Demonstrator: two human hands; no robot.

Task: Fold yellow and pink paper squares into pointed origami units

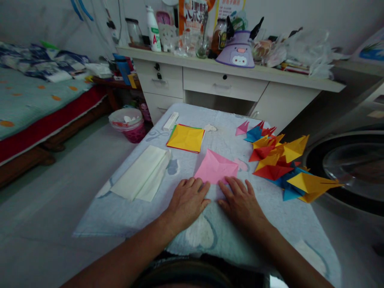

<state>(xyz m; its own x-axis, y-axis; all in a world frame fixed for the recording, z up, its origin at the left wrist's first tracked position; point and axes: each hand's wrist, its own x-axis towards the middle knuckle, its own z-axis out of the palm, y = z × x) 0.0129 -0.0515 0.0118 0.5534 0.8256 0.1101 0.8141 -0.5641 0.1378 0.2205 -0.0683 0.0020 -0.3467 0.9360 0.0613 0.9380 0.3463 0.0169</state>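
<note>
A creased pink sheet of origami paper [216, 166] lies on the cloth-covered table in front of me. My left hand [189, 200] rests on its near left edge, fingers stretched out and pressing down. On the near right edge lie the fingertips of my right hand [241, 200], also spread flat. Beyond the sheet, to the left, sits a stack of square coloured papers [186, 138] with a yellow one on top. Several folded paper cranes [273, 172] in red, yellow, blue and pink are gathered to the right.
Folded pale paper or cloth [142, 174] lies left of my hands, and a small white box [171, 121] near the far left corner. A white desk [222, 82] holding jars and bags stands behind the table. A pink bin [132, 128] is on the floor, a washing machine [354, 160] at right.
</note>
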